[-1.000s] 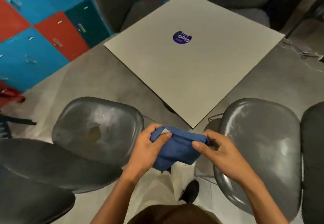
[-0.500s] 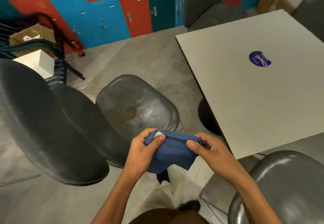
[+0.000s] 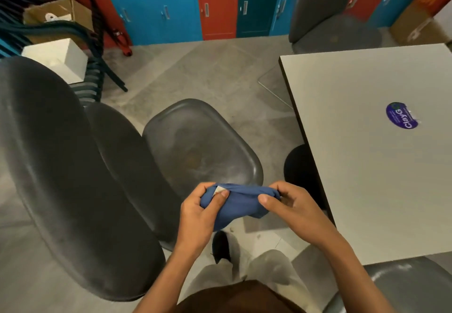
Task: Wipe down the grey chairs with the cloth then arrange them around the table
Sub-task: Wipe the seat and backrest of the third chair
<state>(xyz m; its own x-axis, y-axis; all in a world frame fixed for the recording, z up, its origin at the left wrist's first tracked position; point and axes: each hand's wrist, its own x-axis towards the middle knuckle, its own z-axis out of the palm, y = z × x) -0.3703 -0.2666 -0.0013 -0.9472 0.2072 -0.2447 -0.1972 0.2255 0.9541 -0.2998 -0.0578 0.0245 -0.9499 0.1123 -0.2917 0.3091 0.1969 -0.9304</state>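
Both hands share a grip on the blue cloth (image 3: 236, 202), bunched between them at lower centre of the frame: the left hand (image 3: 199, 211) closes around its left end, thumb pressed by a small white tag, and the right hand (image 3: 291, 206) pinches the right end between thumb and curled fingers. The cloth hangs in the air, touching nothing but the hands, just in front of the near edge of a grey chair seat (image 3: 200, 146) at centre frame. That seat shows dull smears and a brownish spot near its middle. Left of it a second grey chair (image 3: 129, 161) overlaps its edge, and a larger dark one (image 3: 56, 166) fills the left side of the frame. Another grey chair (image 3: 327, 19) stands at upper right, near the far corner of the desk (image 3: 367, 166), which takes up the right side and carries a round purple sticker (image 3: 401, 115). One more grey seat (image 3: 401, 285) shows at lower right, tucked just under the desk's near edge. Red and blue lockers (image 3: 195, 4) line the top of the frame, with a cardboard box (image 3: 56, 14) and a white box (image 3: 57, 58) at upper left.
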